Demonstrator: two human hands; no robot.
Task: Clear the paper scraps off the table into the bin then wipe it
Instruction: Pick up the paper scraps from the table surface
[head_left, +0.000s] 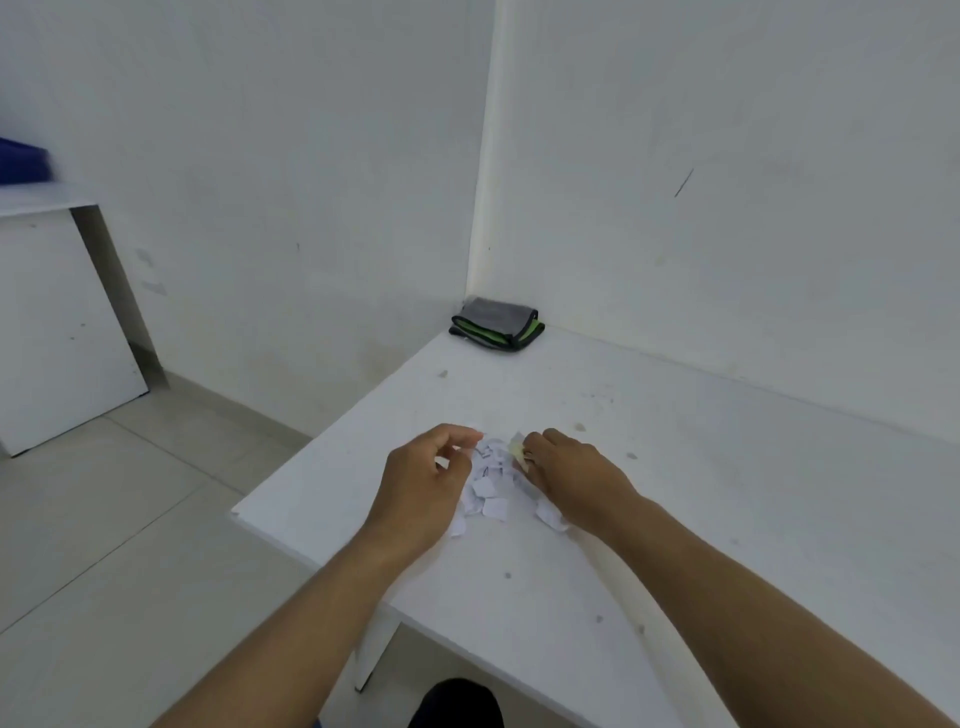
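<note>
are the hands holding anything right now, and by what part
The right hand pinches a paper scrap by its edge at the fingers. The left hand curls beside the pile; a hold cannot be told.
</note>
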